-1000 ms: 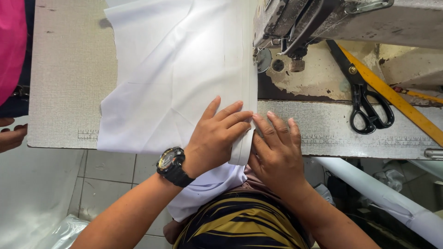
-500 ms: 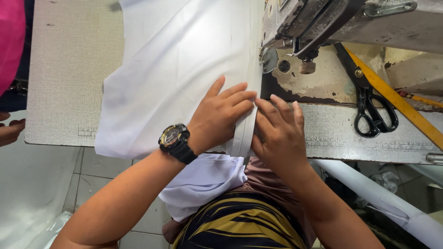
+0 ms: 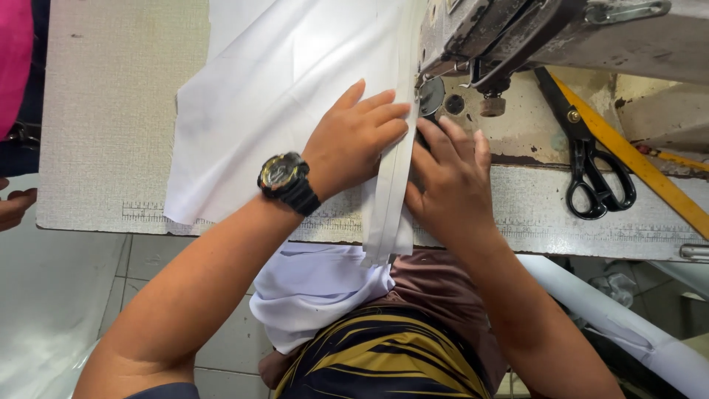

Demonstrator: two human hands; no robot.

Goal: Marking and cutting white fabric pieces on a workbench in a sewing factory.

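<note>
Left hand [image 3: 353, 140], a black wristwatch [image 3: 288, 182] on its wrist, lies flat with fingers spread on the white fabric [image 3: 281, 96], gripping nothing. Right hand [image 3: 449, 177], just right of the folded fabric edge [image 3: 391, 199], also rests open, fingertips toward the presser foot [image 3: 430, 96]. Fabric drapes off the bench [image 3: 96, 111] near the person's lap and runs up to the sewing machine [image 3: 517, 29]. Good guiding likely means even, light pressure, keeping the fold straight and fingers short of the needle. Black scissors [image 3: 591, 162] lie well right of the machine.
</note>
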